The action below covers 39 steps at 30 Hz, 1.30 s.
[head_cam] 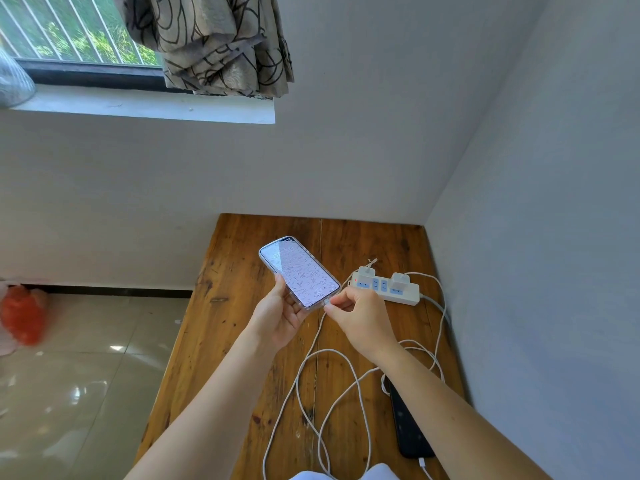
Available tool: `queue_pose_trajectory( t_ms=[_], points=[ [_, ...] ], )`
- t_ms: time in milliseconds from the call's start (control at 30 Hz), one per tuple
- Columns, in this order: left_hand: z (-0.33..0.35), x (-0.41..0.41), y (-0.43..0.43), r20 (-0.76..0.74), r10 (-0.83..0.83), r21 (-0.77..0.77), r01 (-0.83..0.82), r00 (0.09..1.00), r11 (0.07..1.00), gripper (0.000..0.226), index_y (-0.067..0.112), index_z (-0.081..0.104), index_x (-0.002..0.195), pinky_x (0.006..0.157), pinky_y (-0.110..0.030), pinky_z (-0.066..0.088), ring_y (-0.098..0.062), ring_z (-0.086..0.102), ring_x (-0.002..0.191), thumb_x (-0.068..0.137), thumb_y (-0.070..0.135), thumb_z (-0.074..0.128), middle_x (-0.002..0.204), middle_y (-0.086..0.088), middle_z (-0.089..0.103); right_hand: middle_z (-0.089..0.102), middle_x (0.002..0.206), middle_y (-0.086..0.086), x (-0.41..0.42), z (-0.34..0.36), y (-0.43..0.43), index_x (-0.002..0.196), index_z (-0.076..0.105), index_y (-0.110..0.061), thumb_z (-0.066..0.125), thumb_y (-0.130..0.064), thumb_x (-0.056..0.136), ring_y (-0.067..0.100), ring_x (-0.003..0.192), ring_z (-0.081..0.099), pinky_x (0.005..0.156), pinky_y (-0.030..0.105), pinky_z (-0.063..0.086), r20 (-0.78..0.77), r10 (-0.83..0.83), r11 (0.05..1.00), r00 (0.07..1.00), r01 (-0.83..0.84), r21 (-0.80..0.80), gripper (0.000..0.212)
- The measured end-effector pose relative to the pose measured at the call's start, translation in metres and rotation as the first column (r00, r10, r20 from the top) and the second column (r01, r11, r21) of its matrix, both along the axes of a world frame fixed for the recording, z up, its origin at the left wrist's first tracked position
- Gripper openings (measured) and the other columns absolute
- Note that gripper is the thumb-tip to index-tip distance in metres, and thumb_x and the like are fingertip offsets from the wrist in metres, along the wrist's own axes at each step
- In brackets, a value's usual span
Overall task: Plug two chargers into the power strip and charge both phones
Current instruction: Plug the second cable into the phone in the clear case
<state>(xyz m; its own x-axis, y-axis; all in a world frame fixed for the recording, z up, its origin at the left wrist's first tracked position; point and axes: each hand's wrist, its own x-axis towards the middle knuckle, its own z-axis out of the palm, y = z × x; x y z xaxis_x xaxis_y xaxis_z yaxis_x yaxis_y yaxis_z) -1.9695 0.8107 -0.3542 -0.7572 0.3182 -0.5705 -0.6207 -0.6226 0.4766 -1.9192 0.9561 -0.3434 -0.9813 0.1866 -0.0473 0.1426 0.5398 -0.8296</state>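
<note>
My left hand (pixel 280 317) holds a phone in a clear case (pixel 300 271) above the wooden table, its screen lit. My right hand (pixel 360 318) pinches a white cable's plug at the phone's bottom edge. A white power strip (pixel 403 294) lies at the back right with a red light on, and two white chargers (pixel 365 274) (pixel 400 280) sit in it. White cables (pixel 332 386) loop over the table. A second, dark phone (pixel 408 427) lies flat under my right forearm with a cable plugged into its near end.
The wooden table (pixel 221 327) stands in a corner, walls behind and to the right. A tiled floor lies to the left with a red bag (pixel 22 318) on it. A window with a knotted curtain (pixel 214 43) is up left.
</note>
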Motion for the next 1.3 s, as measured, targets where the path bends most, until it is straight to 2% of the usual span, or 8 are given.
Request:
queue_pose_trajectory(
  t_ms=[467,700,867,1300],
  points=[
    [-0.0023,0.0014,0.0015,-0.021,-0.032,-0.03,0.031,0.999,0.999,0.042,0.015,0.043,0.135,0.066,-0.032,0.06,-0.029,0.066,0.105,0.099,0.035,0.037,0.121,-0.018,0.064,0.062,0.078,-0.013,0.0015,-0.0071,0.0049,0.089,0.068,-0.02,0.069,-0.025,0.084,0.004,0.072,0.061,0.052,0.006,0.043,0.022,0.01,1.0,1.0,-0.01,0.011,0.007],
    [-0.004,0.001,0.0013,-0.021,-0.03,-0.013,0.03,0.999,0.999,0.041,0.014,0.045,0.134,0.065,-0.034,0.059,-0.029,0.067,0.102,0.099,0.034,0.036,0.118,-0.017,0.067,0.062,0.079,-0.011,0.0022,-0.0087,0.006,0.089,0.068,-0.019,0.069,-0.024,0.085,0.005,0.073,0.061,0.056,0.008,0.043,0.027,0.018,1.0,0.999,-0.018,0.008,0.007],
    [-0.004,0.0001,0.0015,-0.016,-0.037,-0.028,0.036,0.999,0.999,0.041,0.013,0.045,0.133,0.073,-0.036,0.06,-0.029,0.066,0.106,0.099,0.035,0.036,0.12,-0.017,0.065,0.062,0.079,-0.011,0.0022,-0.0083,0.0061,0.088,0.067,-0.02,0.069,-0.024,0.084,0.005,0.073,0.061,0.055,0.008,0.044,0.03,0.028,1.0,0.999,-0.028,0.011,0.006],
    [-0.0076,-0.0002,0.0,-0.009,-0.027,-0.026,0.027,1.0,0.999,0.039,0.014,0.049,0.128,0.064,-0.033,0.059,-0.027,0.068,0.101,0.099,0.035,0.038,0.115,-0.015,0.068,0.061,0.077,-0.014,0.0008,-0.0088,0.0051,0.086,0.065,-0.022,0.069,-0.024,0.085,0.003,0.071,0.061,0.053,0.007,0.042,0.024,0.035,0.999,0.999,-0.036,0.026,0.005]
  ],
)
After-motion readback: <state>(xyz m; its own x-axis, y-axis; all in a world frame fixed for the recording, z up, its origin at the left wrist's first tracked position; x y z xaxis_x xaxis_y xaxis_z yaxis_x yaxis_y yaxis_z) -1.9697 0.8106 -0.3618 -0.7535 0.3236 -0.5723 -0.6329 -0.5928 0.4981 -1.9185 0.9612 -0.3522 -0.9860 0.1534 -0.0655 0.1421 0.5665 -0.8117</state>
